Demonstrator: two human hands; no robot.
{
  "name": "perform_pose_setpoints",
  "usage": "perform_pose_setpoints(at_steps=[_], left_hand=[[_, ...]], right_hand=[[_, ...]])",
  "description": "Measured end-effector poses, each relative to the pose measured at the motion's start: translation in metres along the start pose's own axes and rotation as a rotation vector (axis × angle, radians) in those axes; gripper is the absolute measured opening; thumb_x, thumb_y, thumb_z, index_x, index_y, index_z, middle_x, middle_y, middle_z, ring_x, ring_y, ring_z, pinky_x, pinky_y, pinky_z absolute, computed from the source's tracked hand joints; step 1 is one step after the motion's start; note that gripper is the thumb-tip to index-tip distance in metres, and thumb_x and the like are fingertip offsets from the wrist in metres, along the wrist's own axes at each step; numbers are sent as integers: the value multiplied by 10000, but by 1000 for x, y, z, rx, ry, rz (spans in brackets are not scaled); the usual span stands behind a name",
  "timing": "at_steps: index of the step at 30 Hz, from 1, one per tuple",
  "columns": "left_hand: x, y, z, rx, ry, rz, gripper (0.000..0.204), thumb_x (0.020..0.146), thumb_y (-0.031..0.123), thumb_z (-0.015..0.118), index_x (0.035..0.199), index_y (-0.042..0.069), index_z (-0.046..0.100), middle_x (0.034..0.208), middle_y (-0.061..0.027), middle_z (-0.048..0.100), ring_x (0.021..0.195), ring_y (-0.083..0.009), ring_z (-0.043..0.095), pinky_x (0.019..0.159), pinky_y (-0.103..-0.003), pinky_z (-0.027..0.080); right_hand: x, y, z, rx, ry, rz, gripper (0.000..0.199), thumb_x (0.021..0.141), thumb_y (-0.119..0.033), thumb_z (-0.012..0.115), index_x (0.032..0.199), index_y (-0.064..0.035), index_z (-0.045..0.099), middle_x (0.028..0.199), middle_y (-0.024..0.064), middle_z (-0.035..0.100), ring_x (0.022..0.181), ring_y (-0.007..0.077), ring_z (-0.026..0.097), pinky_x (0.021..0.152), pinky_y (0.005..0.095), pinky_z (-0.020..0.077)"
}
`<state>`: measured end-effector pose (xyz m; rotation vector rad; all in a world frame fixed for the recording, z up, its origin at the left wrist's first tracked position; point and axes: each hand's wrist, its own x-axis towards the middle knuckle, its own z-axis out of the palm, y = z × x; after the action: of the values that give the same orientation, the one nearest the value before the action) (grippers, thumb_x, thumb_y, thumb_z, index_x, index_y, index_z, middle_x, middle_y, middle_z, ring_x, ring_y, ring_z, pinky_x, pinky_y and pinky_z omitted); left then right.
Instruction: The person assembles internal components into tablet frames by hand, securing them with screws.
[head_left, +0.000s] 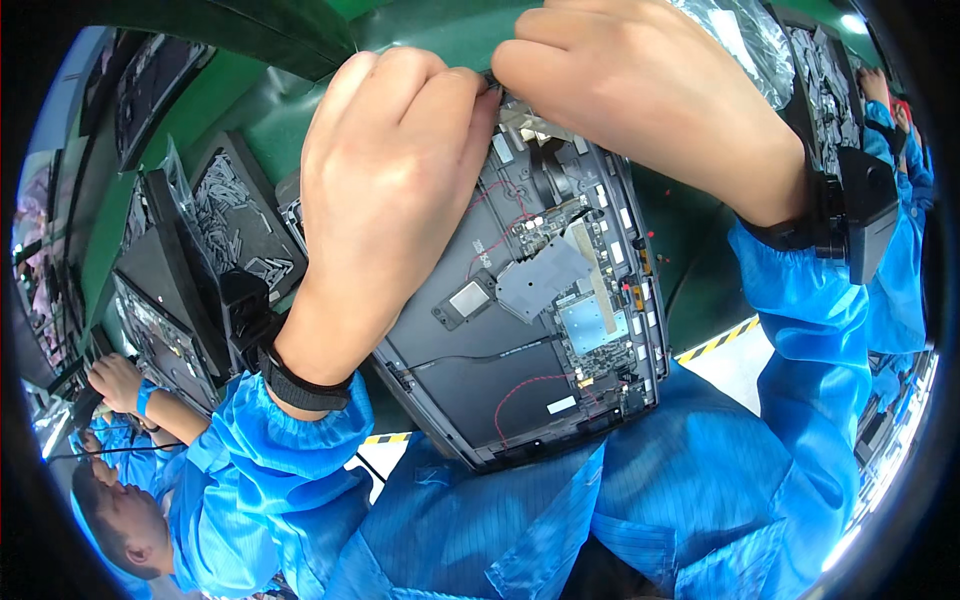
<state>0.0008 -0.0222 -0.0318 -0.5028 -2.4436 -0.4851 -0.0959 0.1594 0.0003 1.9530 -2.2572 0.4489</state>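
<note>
An opened dark electronic device casing (470,385), tablet- or laptop-like, lies tilted in front of my chest. On its right half are a circuit board (600,355), a grey film sheet (545,277) and a light-blue metal plate (590,322); thin red and black wires cross the inside. My left hand (395,150) is closed in a pinch at the casing's far edge. My right hand (590,60) is closed too, its fingertips meeting the left ones there. Something small and dark shows between them, too hidden to name.
Left of the casing, a black tray (245,215) holds many small grey strips. Another parts tray (825,100) and a clear plastic bag (745,50) are at the far right. The work surface is green (690,240). A co-worker in blue (130,520) sits at the lower left.
</note>
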Motion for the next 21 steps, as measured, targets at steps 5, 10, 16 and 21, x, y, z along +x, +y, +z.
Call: perform_pose_setpoints(at_steps=[5,10,16,21], left_hand=[[-3,2,-7,-64,0,-38,170,683,5,744,828,43,664,778,-61,572,724,-260,549,658,-346,474],[-7,20,-45,-20,5,-166,151,773,-58,698,912,3,695,885,-120,660,824,-244,616,767,-333,474],[-40,69,-66,34,-309,-271,360,664,171,827,975,59,685,895,-86,605,809,-277,548,718,-365,447],[-48,77,-58,-20,-314,-294,337,640,188,842,899,71,661,897,-81,600,807,-286,544,720,-364,435]], right_hand=[[1,-7,-10,8,10,7,110,784,-129,591,760,-62,508,731,79,533,719,263,583,632,375,491],[-6,-11,3,56,504,-50,210,742,-62,642,944,-19,605,789,119,597,790,258,613,691,315,510],[-45,-71,-8,136,103,160,370,686,-238,737,1005,-62,674,1198,119,619,1161,363,542,903,433,434],[-55,-77,8,199,155,190,333,683,-225,755,965,-85,647,1224,128,613,1189,374,527,924,448,409]])
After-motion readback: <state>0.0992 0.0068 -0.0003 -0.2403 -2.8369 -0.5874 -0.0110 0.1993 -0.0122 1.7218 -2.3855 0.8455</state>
